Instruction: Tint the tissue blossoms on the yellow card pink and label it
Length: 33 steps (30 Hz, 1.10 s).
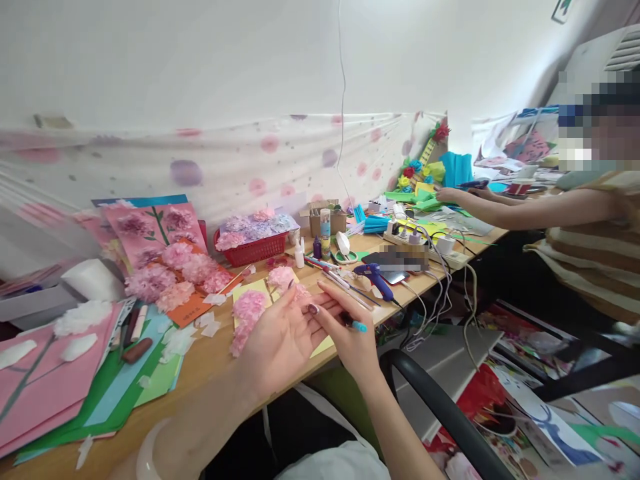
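My left hand (285, 337) is turned palm up over the table's front edge, its fingers spread and nothing visible on the palm. My right hand (350, 327) meets its fingertips from the right, with a teal-ended pen (359, 327) tucked in its grip. Whether anything small lies between the touching fingers cannot be made out. Just behind my hands, pink paper flowers (249, 310) rest on yellow cards (260, 287), partly covered by my left hand.
A red basket (255, 252) of pale flowers stands at the back. Right of it are bottles (325, 233), a blue glue gun (375, 280) and a power strip (450, 257) with cables. Coloured paper (120, 393) lies left. A person (585, 233) works at right, near a black chair arm (450, 407).
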Motion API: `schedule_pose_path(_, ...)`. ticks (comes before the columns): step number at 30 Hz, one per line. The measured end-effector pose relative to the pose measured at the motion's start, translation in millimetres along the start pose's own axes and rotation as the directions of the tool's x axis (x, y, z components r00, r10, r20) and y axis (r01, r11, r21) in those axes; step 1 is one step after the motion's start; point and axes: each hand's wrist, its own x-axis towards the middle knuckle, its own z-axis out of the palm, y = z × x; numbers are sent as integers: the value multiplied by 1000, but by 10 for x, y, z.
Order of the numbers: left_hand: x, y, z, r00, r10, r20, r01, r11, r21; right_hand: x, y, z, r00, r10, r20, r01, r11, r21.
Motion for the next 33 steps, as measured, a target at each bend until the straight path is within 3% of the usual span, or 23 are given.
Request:
schedule_pose_path(5, -33, -44, 28, 995, -97, 37, 94, 993, 75, 21, -69, -122, 996, 85, -29, -78, 980, 182)
schedule_pose_path(10, -61, 31, -6, 993, -117, -9, 117, 983, 141, 92, -31, -343, 980, 83, -183, -61, 991, 123)
schedule_pose_path(14, -118, 89, -87, 994, -105, -22, 107, 989, 100, 156, -36, -760, 913, 68, -403, -82, 997, -17)
schedule_pose_path(17, -142, 98, -147, 995, -94, -33, 97, 992, 81, 159, -125, -1049, 833, -68, -550, -34, 984, -174)
schedule_pose_path(19, -137, 78, -168, 995, -91, -26, 94, 990, 101, 132, -212, -1097, 859, -167, -484, 52, 969, -241)
schedule_pose_path(23, -107, -11, -141, 992, -123, 27, 115, 976, 184, 39, -298, -774, 984, -161, -81, 139, 965, -222)
schedule_pose_path(24, -105, -36, -124, 990, -131, 48, 120, 976, 183, 21, -285, -657, 988, -148, 35, 152, 963, -221)
schedule_pose_path(26, -110, -75, -93, 988, -138, 70, 126, 980, 153, 1, -232, -469, 978, -153, 140, 176, 970, -169)
schedule_pose_path(29, -135, -91, -90, 987, -155, 41, 147, 978, 145, 3, -157, -406, 989, -128, 74, 138, 979, -149)
schedule_pose_path(33, -163, -53, -180, 991, -130, 19, 123, 968, 217, 33, -128, -634, 986, -27, -163, -14, 969, -247)
